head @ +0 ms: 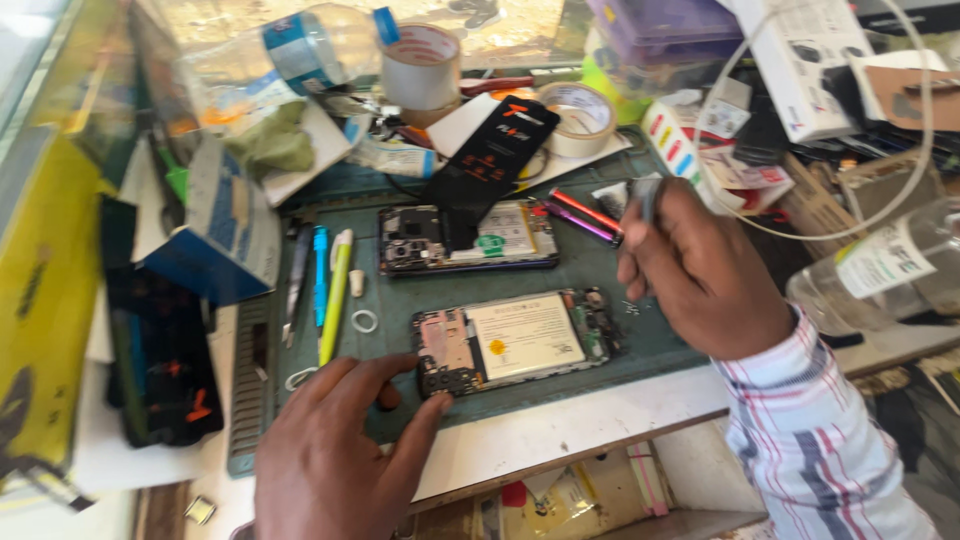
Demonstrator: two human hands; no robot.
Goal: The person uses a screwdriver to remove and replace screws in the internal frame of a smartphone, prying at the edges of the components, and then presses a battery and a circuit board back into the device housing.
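On the green mat (600, 262), our left hand (335, 450) presses spread fingertips against the near opened phone (515, 340), at its camera end. Beyond that phone's far right corner, our right hand (695, 265) pinches a small grey tool (645, 198). A second opened phone (465, 238) lies behind.

The left hand (335, 445) is seen low in the view, palm down, with the fingers spread and stretched forward; the thumb and forefinger are parted wide, and nothing is gripped by them. The right hand (695, 270) is raised higher and further forward, with the wrist bent and the back of the hand turned to the camera. Its fingers are curled in tight toward the thumb. The right forearm is covered by a striped sleeve (810, 430).
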